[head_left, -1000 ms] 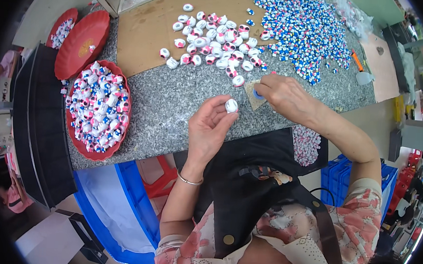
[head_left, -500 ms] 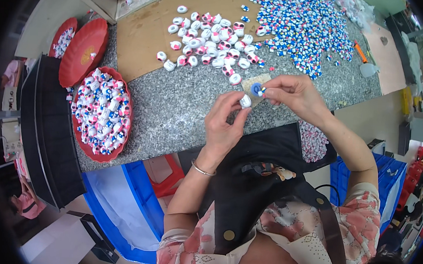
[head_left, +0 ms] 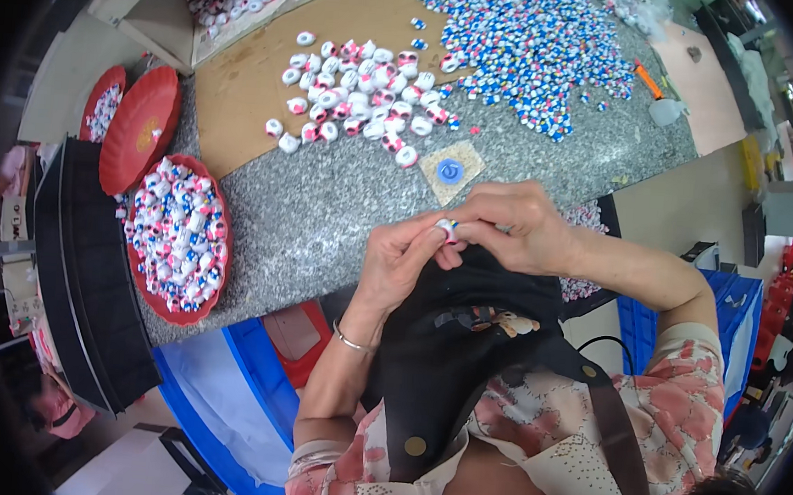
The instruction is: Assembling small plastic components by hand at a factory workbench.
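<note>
My left hand (head_left: 396, 258) and my right hand (head_left: 524, 231) meet in front of my apron, near the counter's edge. Between their fingertips is a small white toy head (head_left: 446, 225), with blue and yellow showing at its right side. My left fingers pinch the head. My right thumb and fingers press on the blue-and-yellow side, where a small blue-and-white piece seems to sit, partly hidden. Just beyond the hands, a blue round disc (head_left: 450, 170) rests on a beige square pad (head_left: 464, 158). Farther off lies a loose group of white-and-pink toy heads (head_left: 362, 89).
Many small blue-and-white pieces (head_left: 530, 50) spread across the far right of the granite counter (head_left: 297, 222). At left, a red tray (head_left: 222, 277) holds assembled toys beside another red tray (head_left: 126, 150). An orange-handled scraper (head_left: 649, 81) lies at right. Blue crates (head_left: 259, 367) stand below.
My right hand has left the blue disc, carrying the small blue-and-white piece to the toy head. Both hands have come together closer to my body. The view has shifted slightly.
</note>
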